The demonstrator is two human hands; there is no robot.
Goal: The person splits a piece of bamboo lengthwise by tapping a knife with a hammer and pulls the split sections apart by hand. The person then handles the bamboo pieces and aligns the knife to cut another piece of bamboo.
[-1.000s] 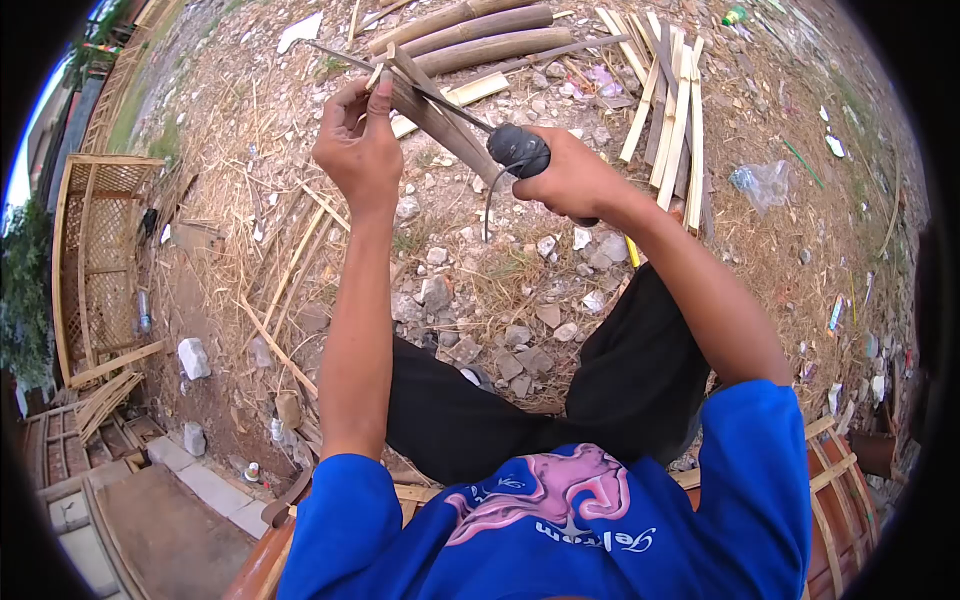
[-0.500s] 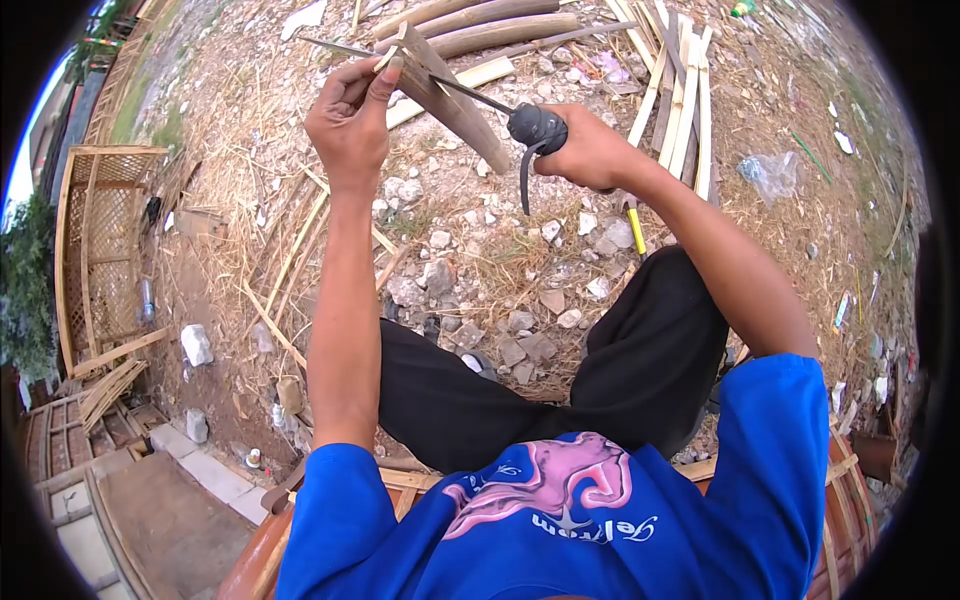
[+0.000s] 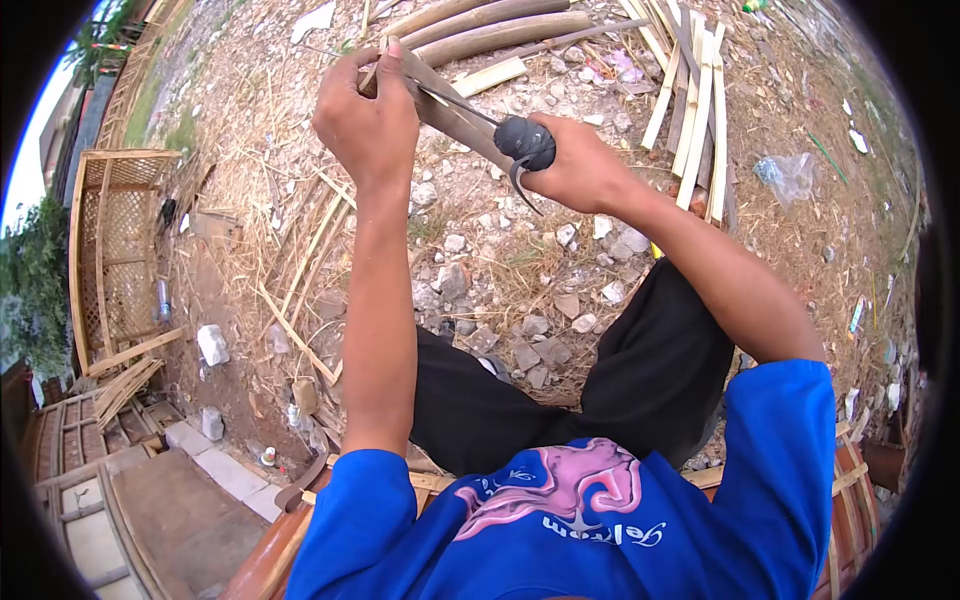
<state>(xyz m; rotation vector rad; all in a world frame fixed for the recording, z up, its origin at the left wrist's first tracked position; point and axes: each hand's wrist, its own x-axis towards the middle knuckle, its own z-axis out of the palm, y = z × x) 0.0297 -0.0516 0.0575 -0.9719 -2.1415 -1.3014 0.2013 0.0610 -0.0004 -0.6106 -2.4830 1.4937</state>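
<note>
My left hand [image 3: 368,125] is raised at the upper middle, with thumb and fingers closed round the upper end of a split bamboo piece [image 3: 462,126]. The bamboo slants down to the right, its lower end close to my other hand. My right hand [image 3: 580,168] grips the black wrapped handle [image 3: 525,142] of a machete, and a dark strap hangs from it. Its thin blade [image 3: 450,98], seen nearly edge-on, runs up-left along the bamboo, and its tip shows beyond my left hand. Whether the blade is in the bamboo or only against it, I cannot tell.
Whole bamboo poles [image 3: 500,40] lie ahead, with pale split strips [image 3: 700,120] to their right. Stones [image 3: 453,280] and straw cover the ground between my knees. A lattice panel [image 3: 128,255] stands at left. A clear plastic bag [image 3: 787,178] lies at right.
The view has shifted slightly. My right hand and the machete handle have moved a little left, closer to the bamboo. The bamboo's upper end is now more covered by my left hand.
</note>
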